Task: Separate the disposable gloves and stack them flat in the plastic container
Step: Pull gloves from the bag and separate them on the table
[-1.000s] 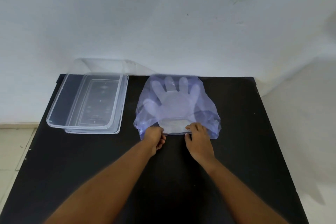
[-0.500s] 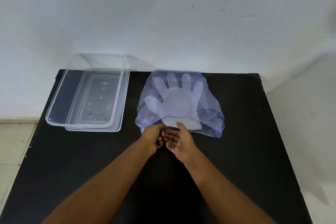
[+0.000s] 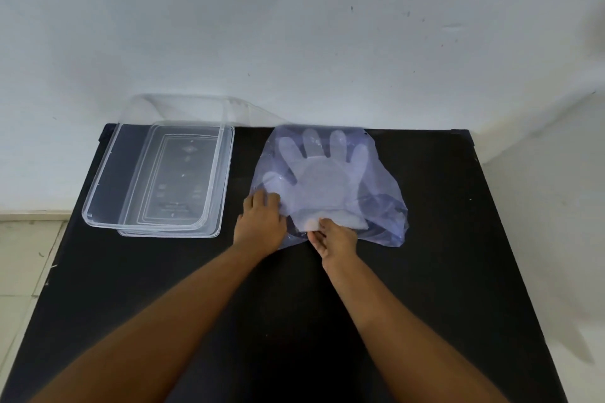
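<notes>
A bluish see-through plastic bag [image 3: 386,203] lies on the black table, holding a flat stack of clear disposable gloves [image 3: 319,180] with fingers pointing toward the wall. My left hand [image 3: 262,222] presses flat on the bag's near left corner. My right hand [image 3: 334,237] reaches into the bag's open mouth, its fingertips pinching the white cuff edge of the gloves [image 3: 327,221]. An empty clear plastic container [image 3: 108,170] stands to the left of the bag.
The black table [image 3: 294,304] runs up to a white wall at the back. Its left edge drops to a tiled floor [image 3: 23,255]. The container sits on its lid at the table's back left.
My left hand has moved from the bag's mouth onto its left corner and flattened. My right hand has turned and slid its fingers into the opening, onto the gloves' cuff.
</notes>
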